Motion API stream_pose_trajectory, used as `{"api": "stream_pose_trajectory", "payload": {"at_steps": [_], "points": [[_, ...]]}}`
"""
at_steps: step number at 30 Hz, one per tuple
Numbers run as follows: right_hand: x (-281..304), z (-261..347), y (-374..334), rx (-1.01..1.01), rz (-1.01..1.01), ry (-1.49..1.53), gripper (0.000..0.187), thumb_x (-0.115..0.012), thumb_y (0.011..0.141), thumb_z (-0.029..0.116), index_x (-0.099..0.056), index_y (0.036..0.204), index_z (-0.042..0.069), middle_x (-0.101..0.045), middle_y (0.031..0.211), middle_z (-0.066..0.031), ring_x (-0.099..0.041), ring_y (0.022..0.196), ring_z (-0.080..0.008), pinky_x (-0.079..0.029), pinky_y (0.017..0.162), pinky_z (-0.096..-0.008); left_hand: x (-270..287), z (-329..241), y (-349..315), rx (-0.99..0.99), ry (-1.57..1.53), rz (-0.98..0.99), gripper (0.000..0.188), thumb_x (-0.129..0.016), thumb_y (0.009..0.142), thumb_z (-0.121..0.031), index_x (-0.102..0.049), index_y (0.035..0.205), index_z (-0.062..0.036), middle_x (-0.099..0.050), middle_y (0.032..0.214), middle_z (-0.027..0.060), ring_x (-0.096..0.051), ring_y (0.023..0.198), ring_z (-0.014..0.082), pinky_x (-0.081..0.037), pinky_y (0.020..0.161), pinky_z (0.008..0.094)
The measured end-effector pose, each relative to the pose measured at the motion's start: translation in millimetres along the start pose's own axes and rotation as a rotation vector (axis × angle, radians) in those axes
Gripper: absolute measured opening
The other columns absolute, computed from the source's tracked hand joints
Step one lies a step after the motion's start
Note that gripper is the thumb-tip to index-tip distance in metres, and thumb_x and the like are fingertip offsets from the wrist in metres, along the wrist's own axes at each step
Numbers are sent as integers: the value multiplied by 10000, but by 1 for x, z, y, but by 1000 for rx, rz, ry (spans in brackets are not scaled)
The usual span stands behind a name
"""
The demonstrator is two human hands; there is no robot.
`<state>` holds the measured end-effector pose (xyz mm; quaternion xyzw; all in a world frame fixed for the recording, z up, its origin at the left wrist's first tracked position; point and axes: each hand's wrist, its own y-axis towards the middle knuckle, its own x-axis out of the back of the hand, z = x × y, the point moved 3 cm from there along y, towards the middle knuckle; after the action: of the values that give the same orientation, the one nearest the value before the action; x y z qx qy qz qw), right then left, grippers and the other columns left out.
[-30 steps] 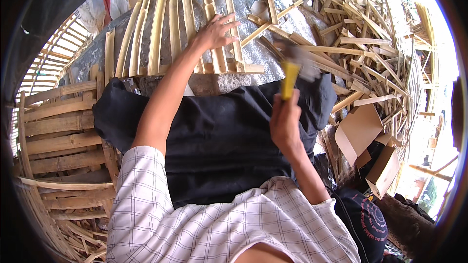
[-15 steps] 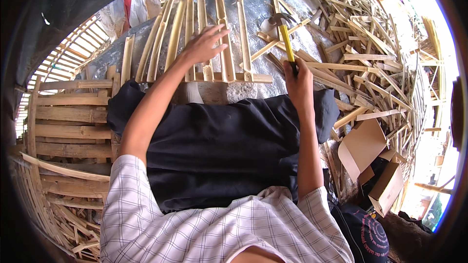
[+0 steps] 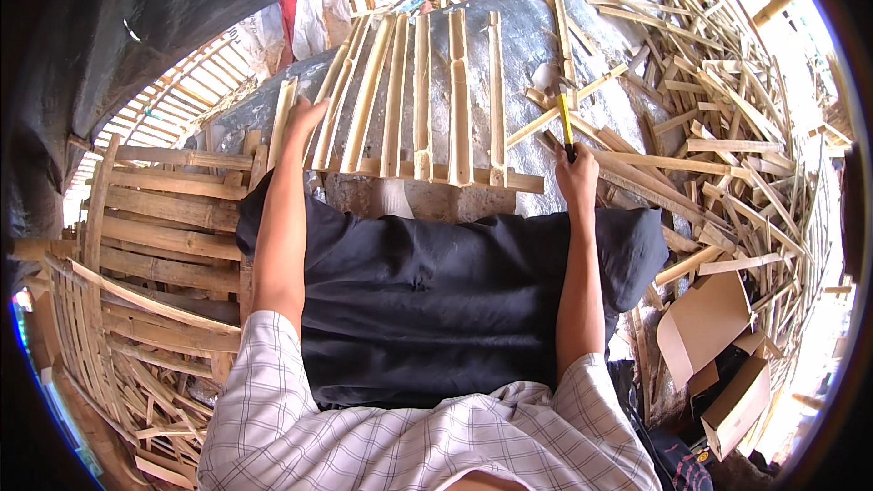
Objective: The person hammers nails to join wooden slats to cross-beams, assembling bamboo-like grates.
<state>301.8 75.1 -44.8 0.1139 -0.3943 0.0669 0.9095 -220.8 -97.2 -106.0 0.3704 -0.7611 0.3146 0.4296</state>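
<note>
My right hand (image 3: 577, 171) is closed round the black grip of a hammer with a yellow handle (image 3: 566, 118); its head is hard to make out against the bamboo behind it. My left hand (image 3: 305, 118) is at the left end of a row of split bamboo slats (image 3: 459, 91), its thumb and curled fingers on one of the left slats. Part of that slat is hidden under the hand. Side by side, the slats lie with their near ends across a bamboo crosspiece (image 3: 525, 182). A black cloth (image 3: 436, 300) covers my lap.
A large grey surface (image 3: 527, 45) lies under the slats. Loose bamboo strips (image 3: 718, 145) are heaped on the right. Bamboo slatwork (image 3: 168, 209) stands to my left. An opened cardboard box (image 3: 705, 327) sits at the lower right, and dark sheeting (image 3: 173, 27) hangs at the upper left.
My left hand has moved from the middle slats to the left end of the row. The right hand still holds the hammer, which now appears more foreshortened. The whole view has shifted.
</note>
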Motion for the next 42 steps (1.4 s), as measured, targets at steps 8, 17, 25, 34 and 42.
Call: {"api": "stream_pose_trajectory", "payload": {"at_steps": [8,17,25,34,42], "points": [[-8,-14,0,-82,92,43,276,-678,892,191,-622,829,-73,-639,726,-268,-643,724,-450,-480,676,-471,-10,-6,13,-40,-44,153,727,-617,880,-502,-568,1234,131,-617,1237,335,-600,1209,409,-466,1013,466],[-24,-3,-6,-46,197,85,264,-667,899,200,-654,822,-53,-670,697,-219,-683,732,-384,-503,705,-449,-18,29,38,15,-57,-42,544,-579,907,-416,-614,1165,61,-643,1204,292,-600,1168,441,-464,985,484],[-23,0,-8,-44,216,37,265,-642,909,205,-679,861,-53,-694,704,-193,-707,736,-342,-522,725,-424,5,7,13,-5,-74,-95,403,-565,843,-243,-640,1125,35,-656,1178,276,-613,1140,425,-471,959,482],[-18,3,-7,-61,244,81,253,-611,916,187,-684,865,-49,-697,668,-155,-711,702,-298,-526,714,-400,33,-28,-27,-36,-110,-231,324,-574,812,-175,-667,1046,30,-684,1085,272,-638,1102,408,-479,938,478],[-18,7,-8,-80,256,99,232,-606,923,178,-680,886,-39,-699,664,-135,-709,690,-281,-523,708,-393,17,-1,-1,-38,-100,-218,323,-570,845,-194,-680,1063,18,-686,1090,274,-653,1075,406,-501,907,448]]}}
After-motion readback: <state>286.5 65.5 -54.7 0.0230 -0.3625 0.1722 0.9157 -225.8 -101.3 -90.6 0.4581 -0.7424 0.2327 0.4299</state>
